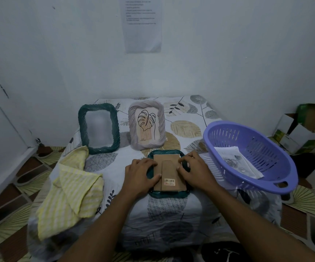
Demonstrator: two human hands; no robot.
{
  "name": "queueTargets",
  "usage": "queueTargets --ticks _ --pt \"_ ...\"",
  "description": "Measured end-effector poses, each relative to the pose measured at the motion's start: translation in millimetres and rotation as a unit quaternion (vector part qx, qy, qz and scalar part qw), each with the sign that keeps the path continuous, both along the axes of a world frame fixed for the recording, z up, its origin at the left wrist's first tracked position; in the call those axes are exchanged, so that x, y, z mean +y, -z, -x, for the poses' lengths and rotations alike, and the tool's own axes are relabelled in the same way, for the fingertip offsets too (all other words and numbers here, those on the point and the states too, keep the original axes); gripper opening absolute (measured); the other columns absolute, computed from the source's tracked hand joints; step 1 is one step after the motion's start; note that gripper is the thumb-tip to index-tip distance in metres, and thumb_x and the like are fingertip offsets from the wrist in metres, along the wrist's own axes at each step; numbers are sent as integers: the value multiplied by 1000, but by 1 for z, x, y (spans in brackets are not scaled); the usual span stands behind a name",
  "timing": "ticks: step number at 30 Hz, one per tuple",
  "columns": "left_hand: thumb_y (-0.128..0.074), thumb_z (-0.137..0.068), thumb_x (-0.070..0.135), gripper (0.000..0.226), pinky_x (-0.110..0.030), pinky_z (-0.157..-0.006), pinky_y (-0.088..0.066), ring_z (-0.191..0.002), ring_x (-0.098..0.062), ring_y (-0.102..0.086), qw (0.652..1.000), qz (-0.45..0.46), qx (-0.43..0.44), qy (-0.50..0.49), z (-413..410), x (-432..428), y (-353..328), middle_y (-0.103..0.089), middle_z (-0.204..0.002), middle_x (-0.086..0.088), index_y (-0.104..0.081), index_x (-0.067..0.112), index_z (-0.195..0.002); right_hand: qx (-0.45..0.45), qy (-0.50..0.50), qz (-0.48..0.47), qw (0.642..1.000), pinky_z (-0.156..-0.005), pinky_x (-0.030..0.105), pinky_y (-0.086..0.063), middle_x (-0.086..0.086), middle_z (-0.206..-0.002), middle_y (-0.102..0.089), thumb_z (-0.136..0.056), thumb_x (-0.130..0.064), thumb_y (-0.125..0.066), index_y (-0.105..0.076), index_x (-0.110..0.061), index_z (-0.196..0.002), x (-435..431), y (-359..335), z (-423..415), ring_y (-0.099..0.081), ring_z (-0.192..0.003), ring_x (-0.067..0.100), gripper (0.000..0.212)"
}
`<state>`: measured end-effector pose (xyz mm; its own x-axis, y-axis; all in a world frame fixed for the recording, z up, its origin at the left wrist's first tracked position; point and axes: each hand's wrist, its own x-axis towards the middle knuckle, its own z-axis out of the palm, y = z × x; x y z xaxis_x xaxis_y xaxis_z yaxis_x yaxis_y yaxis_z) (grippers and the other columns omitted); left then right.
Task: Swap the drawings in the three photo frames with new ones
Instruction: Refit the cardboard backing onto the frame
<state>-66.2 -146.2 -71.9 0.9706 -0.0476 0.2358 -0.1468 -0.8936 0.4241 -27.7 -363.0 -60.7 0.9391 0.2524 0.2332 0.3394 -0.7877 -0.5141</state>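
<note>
A dark green frame (167,194) lies face down in the middle of the table, its brown cardboard back (170,167) with a barcode sticker facing up. My left hand (141,173) rests on the frame's left edge, thumb on the cardboard. My right hand (194,170) presses its right edge, fingers on the cardboard. Behind stand a second dark green frame (98,128) with a blurred picture and a pale grey frame (147,124) holding a leaf drawing. Paper drawings (236,161) lie in a purple basket (251,156) at the right.
A yellow striped cloth (71,191) lies crumpled on the table's left. The small table has a leaf-print cover (187,127) and stands against a white wall with a printed sheet (143,25). Cardboard boxes (304,129) sit on the floor at the right.
</note>
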Motion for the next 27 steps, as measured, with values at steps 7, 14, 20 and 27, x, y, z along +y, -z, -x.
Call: queueTargets --ticks 7,14,20,27 --pt "-59 -78 55 39 -37 -99 -22 -131 -15 -26 999 20 32 38 -8 7 -2 -31 -152 15 -51 39 -113 0 39 25 999 -91 31 -42 4 -124 -47 -92 -36 -53 -48 -15 -139 -1 9 -11 -46 -115 20 51" --pt "-50 -74 58 44 -33 -93 -22 -127 -12 -29 999 16 11 33 -5 4 1 -40 -146 15 -51 39 -113 -3 48 28 998 -92 32 -40 6 -128 -48 -93 -35 -52 -49 -19 -139 0 14 -15 -45 -118 23 49" --pt "-49 -74 58 41 -32 -89 -20 -128 -13 -29 999 16 11 39 -4 4 -2 -45 -136 14 -51 37 -109 22 38 9 999 -101 34 -37 6 -134 -48 -93 -33 -55 -49 -18 -140 0 14 -18 -44 -122 24 49" --pt "-43 -71 63 50 -34 -96 -20 -131 -12 -26 999 21 33 37 -5 4 -1 -41 -144 12 -50 37 -112 37 18 7 999 -101 36 -38 5 -132 -47 -94 -32 -54 -50 -24 -138 -2 12 -17 -44 -122 23 45"
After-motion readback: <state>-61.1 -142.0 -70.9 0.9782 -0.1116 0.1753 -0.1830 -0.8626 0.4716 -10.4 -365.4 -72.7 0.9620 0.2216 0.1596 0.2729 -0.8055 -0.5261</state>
